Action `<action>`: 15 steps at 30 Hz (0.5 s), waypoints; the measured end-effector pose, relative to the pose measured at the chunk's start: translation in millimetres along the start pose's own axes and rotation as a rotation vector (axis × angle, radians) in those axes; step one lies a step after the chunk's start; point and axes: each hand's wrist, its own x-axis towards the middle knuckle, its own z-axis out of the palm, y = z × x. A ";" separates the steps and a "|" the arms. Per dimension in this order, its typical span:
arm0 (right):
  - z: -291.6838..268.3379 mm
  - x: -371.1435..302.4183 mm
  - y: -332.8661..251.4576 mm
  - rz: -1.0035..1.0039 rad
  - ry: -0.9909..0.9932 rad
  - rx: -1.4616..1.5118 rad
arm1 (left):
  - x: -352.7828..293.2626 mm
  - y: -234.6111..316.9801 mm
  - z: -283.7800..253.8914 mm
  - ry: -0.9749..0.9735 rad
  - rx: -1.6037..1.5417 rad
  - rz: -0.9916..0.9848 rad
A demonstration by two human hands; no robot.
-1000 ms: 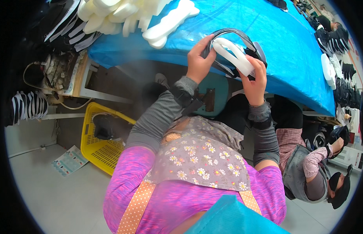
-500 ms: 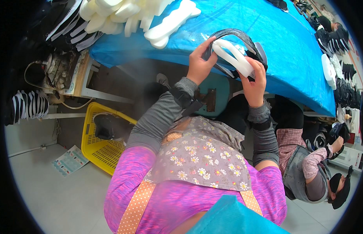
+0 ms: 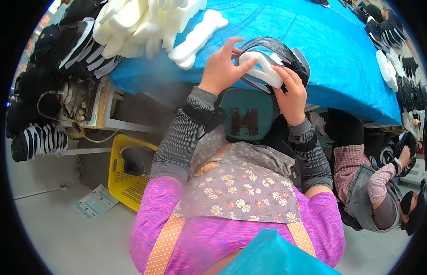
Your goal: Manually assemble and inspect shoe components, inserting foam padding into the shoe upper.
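Note:
Just over the near edge of the blue-covered table, a white foam piece [image 3: 271, 78] with an opening sits inside a dark grey curved band [image 3: 268, 42]. My right hand [image 3: 291, 94] grips the foam's right end, thumb below and fingers on top. The thumb of my left hand [image 3: 221, 68] reaches onto the foam's left part. That hand's index finger is raised and apart from the thumb; its other fingers are partly hidden by the band's left end. A light grey curved edge [image 3: 301, 59] shows at the band's right side. What exactly the band belongs to, I cannot tell.
White foam pieces [image 3: 131, 27] are heaped at the table's far left, with one long piece [image 3: 197, 41] lying beside them. Black items with white edges [image 3: 76, 43] stack further left. A yellow basket [image 3: 115, 172] stands on the floor. Another person [image 3: 376, 188] works at right.
My left hand has loosened from the band's end, its fingers spreading and its thumb coming onto the foam. The band and foam sit slightly further left and lower in view.

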 end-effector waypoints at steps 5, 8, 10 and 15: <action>4.8 5.8 -8.0 0.004 -0.024 -0.084 | 17.5 16.6 -14.9 -0.225 0.320 0.033; 7.3 7.1 -9.6 0.005 -0.019 -0.138 | 20.2 21.5 -11.6 -0.207 0.423 0.086; 7.8 10.2 -12.8 0.012 -0.033 -0.130 | 20.6 11.2 -7.2 -0.100 0.425 0.226; 11.3 12.4 -10.9 0.043 -0.025 -0.166 | 22.7 3.3 -0.8 -0.130 0.235 0.042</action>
